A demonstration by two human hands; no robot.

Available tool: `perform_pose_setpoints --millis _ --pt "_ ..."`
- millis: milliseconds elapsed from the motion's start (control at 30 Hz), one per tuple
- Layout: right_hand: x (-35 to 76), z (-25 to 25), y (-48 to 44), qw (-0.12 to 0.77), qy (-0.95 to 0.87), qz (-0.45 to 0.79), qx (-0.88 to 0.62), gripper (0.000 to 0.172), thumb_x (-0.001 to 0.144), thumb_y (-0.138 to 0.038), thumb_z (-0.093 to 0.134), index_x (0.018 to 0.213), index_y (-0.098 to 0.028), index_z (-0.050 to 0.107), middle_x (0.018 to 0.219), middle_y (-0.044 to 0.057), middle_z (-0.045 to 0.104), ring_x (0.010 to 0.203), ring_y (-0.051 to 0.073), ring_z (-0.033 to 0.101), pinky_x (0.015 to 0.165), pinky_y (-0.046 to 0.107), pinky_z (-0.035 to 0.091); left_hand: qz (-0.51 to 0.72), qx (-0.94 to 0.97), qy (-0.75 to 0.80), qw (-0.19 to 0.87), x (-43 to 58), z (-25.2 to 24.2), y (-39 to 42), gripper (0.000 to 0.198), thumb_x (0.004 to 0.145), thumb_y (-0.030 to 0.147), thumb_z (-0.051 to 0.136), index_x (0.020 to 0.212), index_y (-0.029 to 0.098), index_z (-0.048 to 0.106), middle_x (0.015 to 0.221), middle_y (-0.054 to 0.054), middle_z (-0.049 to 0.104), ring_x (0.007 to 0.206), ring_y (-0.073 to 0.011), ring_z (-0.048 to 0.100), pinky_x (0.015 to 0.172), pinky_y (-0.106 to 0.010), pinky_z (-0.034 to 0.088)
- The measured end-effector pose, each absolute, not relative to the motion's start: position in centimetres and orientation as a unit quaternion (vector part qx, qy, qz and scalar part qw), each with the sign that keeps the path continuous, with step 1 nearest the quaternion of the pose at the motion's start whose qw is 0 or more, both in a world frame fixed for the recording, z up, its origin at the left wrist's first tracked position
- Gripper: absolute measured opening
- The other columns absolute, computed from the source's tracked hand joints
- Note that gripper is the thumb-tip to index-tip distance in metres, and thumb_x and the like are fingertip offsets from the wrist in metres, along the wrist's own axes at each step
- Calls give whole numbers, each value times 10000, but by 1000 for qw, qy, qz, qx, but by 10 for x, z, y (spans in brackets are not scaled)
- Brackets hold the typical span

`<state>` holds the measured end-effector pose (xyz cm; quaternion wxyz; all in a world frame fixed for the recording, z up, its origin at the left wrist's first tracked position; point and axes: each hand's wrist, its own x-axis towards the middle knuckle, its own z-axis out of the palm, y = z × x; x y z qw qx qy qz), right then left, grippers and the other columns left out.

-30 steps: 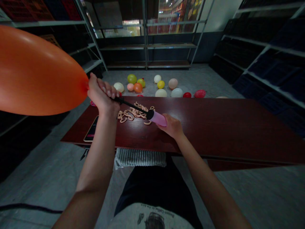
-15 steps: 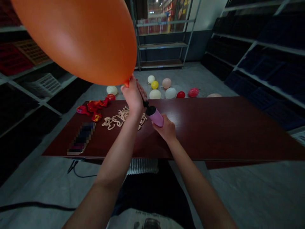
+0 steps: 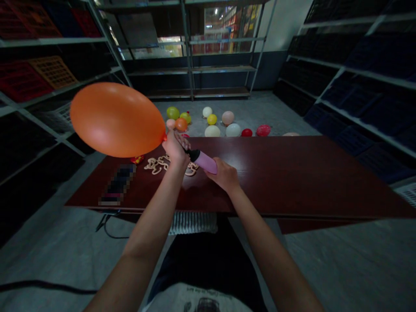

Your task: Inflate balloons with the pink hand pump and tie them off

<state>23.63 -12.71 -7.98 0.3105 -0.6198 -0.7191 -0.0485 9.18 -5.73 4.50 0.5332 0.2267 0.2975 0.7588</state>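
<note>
A large inflated orange balloon [image 3: 117,120] stretches to the left above the table. My left hand [image 3: 176,147] is closed around its neck and the black nozzle end of a hand balloon pump. My right hand [image 3: 225,174] grips the pink barrel of that balloon pump [image 3: 205,161], which slants down toward me over the table. Beneath my left hand, a heap of long beige uninflated balloons [image 3: 156,164] lies on the table. A red and yellow uninflated balloon [image 3: 138,159] shows partly below the orange one. The nozzle tip is hidden by my left fingers.
The dark red table [image 3: 292,173] spans the view, with a blurred-out flat phone-like object [image 3: 118,184] at its left. Several inflated balloons, among them a white one [image 3: 233,130], rest on the floor behind it. Racks with crates [image 3: 53,71] stand on both sides.
The orange balloon has swung down and away to the left and appears smaller. Both hands remain on balloon and pump. The pump has tipped closer to level, with its black end further left.
</note>
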Motion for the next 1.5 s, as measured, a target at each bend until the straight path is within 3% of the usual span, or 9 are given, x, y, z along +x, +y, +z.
perform_pose_setpoints --millis 267,600,1100,1367,1500 --pt "237 -84 -125 255 -768 -90 -580 425 869 -494 676 1163 -188 647 1000 75 750 873 231 695 693 291 411 784 149 293 526 26 44 -67 524 1034 192 367 527 194 234 397 61 215 297 -74 222 359 -228 206" --pt "233 -77 -129 258 -785 -91 -556 395 859 -452 678 1138 -172 649 954 70 744 834 229 693 677 298 430 805 151 291 495 -32 77 -80 537 1091 242 333 568 190 222 400 66 210 304 -61 223 380 -225 226" --pt "244 -85 -128 339 -706 -65 -618 432 846 -447 693 1176 -176 623 963 100 749 843 271 719 702 333 487 809 262 286 443 54 121 -57 610 1075 535 425 614 214 188 427 70 151 305 -68 194 354 -247 177" --pt "243 -81 -126 326 -672 -56 -662 440 870 -483 658 1175 -168 613 967 106 752 846 273 719 671 321 454 760 265 335 490 123 72 -49 608 949 519 680 622 208 273 476 79 227 326 -64 241 354 -233 186" --pt "244 -81 -125 317 -660 -72 -677 416 861 -487 671 1142 -184 623 959 88 750 829 268 713 641 321 421 746 242 331 525 135 44 -46 570 1013 416 609 598 210 278 433 85 228 292 -70 237 339 -237 203"
